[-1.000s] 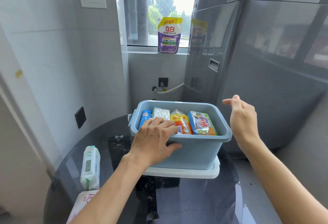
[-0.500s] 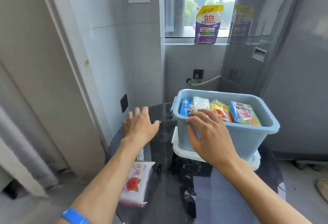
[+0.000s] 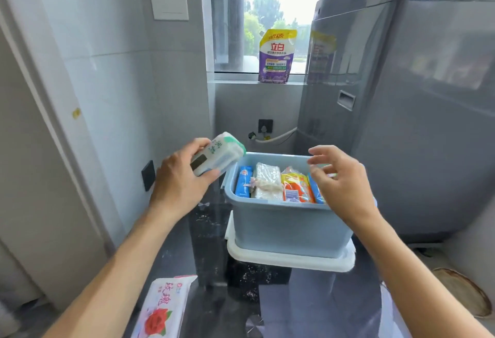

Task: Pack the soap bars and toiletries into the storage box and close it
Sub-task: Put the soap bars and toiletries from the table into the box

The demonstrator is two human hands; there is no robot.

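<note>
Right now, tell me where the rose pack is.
Head view, bottom left: the rose pack lies on the glass table, nearer than the box.

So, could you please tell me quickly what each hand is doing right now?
Left hand: holding the white and green packet beside the box.
Right hand: open, fingers loosely spread above the blue storage box, holding nothing.

The box (image 3: 289,228) was pale blue on a white lid (image 3: 289,261), holding a blue pack (image 3: 243,185), a white pack (image 3: 266,182) and an orange-yellow pack (image 3: 297,187), while the near-left pack (image 3: 160,308) was white with a red rose and the far pouch (image 3: 276,56) purple and yellow.
</note>
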